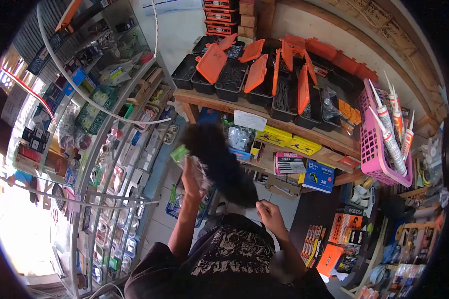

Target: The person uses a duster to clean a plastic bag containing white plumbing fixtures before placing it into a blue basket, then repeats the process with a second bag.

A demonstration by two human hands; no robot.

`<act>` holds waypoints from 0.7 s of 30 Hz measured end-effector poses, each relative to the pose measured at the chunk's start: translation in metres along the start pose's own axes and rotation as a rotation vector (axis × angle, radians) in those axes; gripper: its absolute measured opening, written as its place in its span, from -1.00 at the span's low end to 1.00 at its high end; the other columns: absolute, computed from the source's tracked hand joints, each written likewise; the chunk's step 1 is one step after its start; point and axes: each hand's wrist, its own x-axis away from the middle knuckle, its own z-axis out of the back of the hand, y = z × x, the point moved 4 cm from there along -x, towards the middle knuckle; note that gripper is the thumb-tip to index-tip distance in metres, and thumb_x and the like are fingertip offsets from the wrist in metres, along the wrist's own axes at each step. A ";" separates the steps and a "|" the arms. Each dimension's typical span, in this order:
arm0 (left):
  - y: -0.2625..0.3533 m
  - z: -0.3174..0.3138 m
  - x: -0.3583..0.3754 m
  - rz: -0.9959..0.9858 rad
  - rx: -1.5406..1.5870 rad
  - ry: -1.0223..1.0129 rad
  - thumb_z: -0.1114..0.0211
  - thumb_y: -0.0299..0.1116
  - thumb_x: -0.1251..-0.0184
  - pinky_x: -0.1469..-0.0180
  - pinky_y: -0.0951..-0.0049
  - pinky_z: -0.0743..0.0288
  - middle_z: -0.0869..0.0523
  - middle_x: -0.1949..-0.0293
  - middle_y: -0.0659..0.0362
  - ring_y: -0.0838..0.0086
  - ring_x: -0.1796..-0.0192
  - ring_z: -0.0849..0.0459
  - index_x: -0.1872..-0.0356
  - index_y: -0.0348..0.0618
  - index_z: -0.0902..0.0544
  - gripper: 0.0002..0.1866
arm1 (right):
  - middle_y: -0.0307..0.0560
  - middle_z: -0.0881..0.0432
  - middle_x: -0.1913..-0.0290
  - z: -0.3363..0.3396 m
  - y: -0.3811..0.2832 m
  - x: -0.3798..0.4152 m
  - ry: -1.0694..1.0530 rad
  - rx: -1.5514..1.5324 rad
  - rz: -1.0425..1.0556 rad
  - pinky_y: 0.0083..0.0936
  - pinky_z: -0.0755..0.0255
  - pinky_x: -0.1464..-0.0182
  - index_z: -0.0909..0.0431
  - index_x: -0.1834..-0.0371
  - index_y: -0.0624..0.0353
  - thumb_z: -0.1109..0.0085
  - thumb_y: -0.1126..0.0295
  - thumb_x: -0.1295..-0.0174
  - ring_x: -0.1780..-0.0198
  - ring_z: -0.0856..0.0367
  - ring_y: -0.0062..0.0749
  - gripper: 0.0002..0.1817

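Grasping a dark, fluffy duster [219, 159] by its near end, the right hand [270, 215] is closed; from that grip the long axis slants forward and left, passing beside the left hand [190, 182], which holds a green-topped packet [178, 154]. Whether packet and duster touch is unclear.

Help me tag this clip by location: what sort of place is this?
Probably a hardware shop: black plastic bins with open orange lids, and long-nozzled white tubes, likely sealant, in a pink plastic basket.
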 end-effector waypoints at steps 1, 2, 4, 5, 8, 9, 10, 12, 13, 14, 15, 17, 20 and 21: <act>-0.004 -0.013 0.013 0.172 -0.071 -0.037 0.11 0.09 -0.48 -0.43 0.30 -0.06 -0.18 -0.44 0.07 0.34 -0.46 -0.15 -0.44 -0.18 -0.13 -0.32 | -0.34 -0.18 0.64 -0.001 -0.004 -0.003 0.007 -0.003 -0.002 -0.55 -0.12 0.48 -0.28 0.58 0.19 0.04 0.17 -0.44 0.57 -0.14 -0.65 -0.57; -0.017 -0.003 0.009 0.177 -0.073 -0.039 0.11 0.09 -0.48 -0.43 0.30 -0.06 -0.18 -0.44 0.07 0.34 -0.46 -0.15 -0.44 -0.18 -0.13 -0.32 | -0.34 -0.18 0.64 -0.002 -0.014 -0.007 0.029 -0.070 -0.017 -0.55 -0.12 0.49 -0.29 0.58 0.19 0.05 0.17 -0.44 0.57 -0.15 -0.66 -0.57; -0.045 0.007 0.008 0.250 -0.131 -0.199 0.04 0.11 -0.46 -0.13 0.37 -0.45 -0.54 -0.10 0.18 0.43 -0.10 -0.54 -0.31 -0.14 -0.34 -0.39 | -0.34 -0.18 0.65 0.000 -0.022 -0.015 0.049 -0.136 -0.031 -0.56 -0.12 0.49 -0.29 0.58 0.19 0.06 0.17 -0.44 0.58 -0.16 -0.66 -0.56; -0.047 0.003 0.015 0.267 -0.202 -0.138 0.06 0.14 -0.46 -0.19 0.39 -0.37 -0.48 -0.15 0.20 0.47 -0.15 -0.46 -0.38 -0.11 -0.27 -0.35 | -0.34 -0.19 0.65 0.000 -0.024 -0.018 0.030 -0.179 -0.057 -0.56 -0.13 0.49 -0.30 0.58 0.18 0.06 0.17 -0.45 0.58 -0.16 -0.67 -0.56; -0.012 -0.022 0.026 0.169 -0.394 -0.025 0.15 0.17 -0.46 -0.43 0.30 -0.04 -0.04 -0.49 0.05 0.31 -0.50 -0.04 -0.47 -0.19 0.00 -0.22 | -0.33 -0.20 0.66 0.003 -0.014 -0.015 -0.011 -0.179 -0.088 -0.55 -0.13 0.50 -0.31 0.59 0.18 0.06 0.17 -0.45 0.59 -0.16 -0.67 -0.56; -0.008 -0.010 0.016 0.160 -0.366 -0.048 0.15 0.18 -0.46 -0.40 0.34 -0.10 -0.13 -0.45 0.05 0.33 -0.45 -0.16 -0.47 -0.19 -0.01 -0.22 | -0.33 -0.21 0.66 0.006 -0.008 -0.012 -0.040 -0.131 -0.095 -0.54 -0.13 0.50 -0.31 0.59 0.18 0.06 0.17 -0.45 0.60 -0.16 -0.67 -0.56; -0.004 -0.005 0.010 0.158 -0.364 -0.049 0.15 0.18 -0.46 -0.40 0.34 -0.10 -0.13 -0.45 0.05 0.33 -0.45 -0.16 -0.47 -0.19 -0.01 -0.22 | -0.33 -0.21 0.66 0.011 -0.001 -0.009 -0.040 -0.129 -0.093 -0.54 -0.13 0.50 -0.31 0.59 0.18 0.06 0.17 -0.45 0.60 -0.16 -0.67 -0.56; 0.005 0.002 0.001 0.124 -0.261 -0.112 0.15 0.17 -0.47 -0.36 0.37 -0.17 -0.22 -0.41 0.04 0.35 -0.39 -0.27 -0.47 -0.17 -0.04 -0.25 | -0.33 -0.22 0.66 0.018 0.011 -0.003 -0.090 -0.044 -0.069 -0.53 -0.12 0.50 -0.32 0.59 0.18 0.04 0.16 -0.44 0.60 -0.15 -0.67 -0.56; 0.003 0.011 -0.003 0.254 -0.372 -0.038 0.15 0.15 -0.48 -0.37 0.36 -0.16 -0.29 -0.36 -0.02 0.35 -0.39 -0.27 -0.46 -0.20 -0.07 -0.26 | -0.33 -0.22 0.66 0.021 0.009 -0.004 -0.095 -0.046 -0.069 -0.53 -0.12 0.50 -0.32 0.59 0.18 0.04 0.16 -0.44 0.60 -0.15 -0.67 -0.56; -0.014 0.037 -0.014 0.255 -0.374 -0.034 0.15 0.15 -0.48 -0.37 0.36 -0.16 -0.29 -0.36 -0.02 0.35 -0.39 -0.27 -0.46 -0.20 -0.07 -0.26 | -0.33 -0.21 0.66 0.026 0.003 -0.006 -0.092 -0.030 -0.043 -0.53 -0.11 0.50 -0.32 0.59 0.18 0.03 0.17 -0.43 0.59 -0.14 -0.67 -0.57; -0.037 0.062 -0.026 0.189 -0.614 -0.184 0.17 0.12 -0.50 -0.31 0.37 -0.26 -0.39 -0.29 0.02 0.34 -0.30 -0.39 -0.37 -0.24 -0.22 -0.33 | -0.33 -0.21 0.66 0.029 -0.003 -0.008 -0.085 -0.015 -0.020 -0.52 -0.10 0.51 -0.33 0.59 0.19 0.03 0.18 -0.43 0.59 -0.14 -0.67 -0.57; -0.035 0.048 0.007 0.381 -1.075 -0.253 0.21 0.06 -0.53 -0.34 0.35 -0.24 -0.37 -0.32 0.01 0.30 -0.32 -0.39 -0.32 -0.36 -0.29 -0.35 | -0.33 -0.21 0.66 0.032 -0.013 -0.017 -0.106 0.033 -0.017 -0.52 -0.10 0.51 -0.33 0.58 0.20 0.02 0.18 -0.43 0.58 -0.13 -0.67 -0.57; -0.062 0.050 0.008 0.341 -1.153 -0.550 0.22 0.05 -0.53 -0.25 0.35 -0.36 -0.47 -0.23 -0.02 0.29 -0.21 -0.50 -0.28 -0.35 -0.34 -0.37 | -0.33 -0.19 0.66 0.037 -0.030 -0.025 -0.118 0.044 -0.003 -0.51 -0.08 0.51 -0.33 0.57 0.23 0.02 0.19 -0.42 0.57 -0.11 -0.66 -0.58; -0.070 0.069 -0.007 0.434 -0.843 -0.536 0.18 0.07 -0.52 -0.13 0.32 -0.47 -0.58 -0.10 -0.05 0.27 -0.08 -0.59 -0.25 -0.31 -0.39 -0.38 | -0.33 -0.17 0.66 0.039 -0.030 -0.024 -0.133 0.056 0.004 -0.51 -0.07 0.51 -0.33 0.56 0.24 0.01 0.19 -0.42 0.57 -0.11 -0.66 -0.58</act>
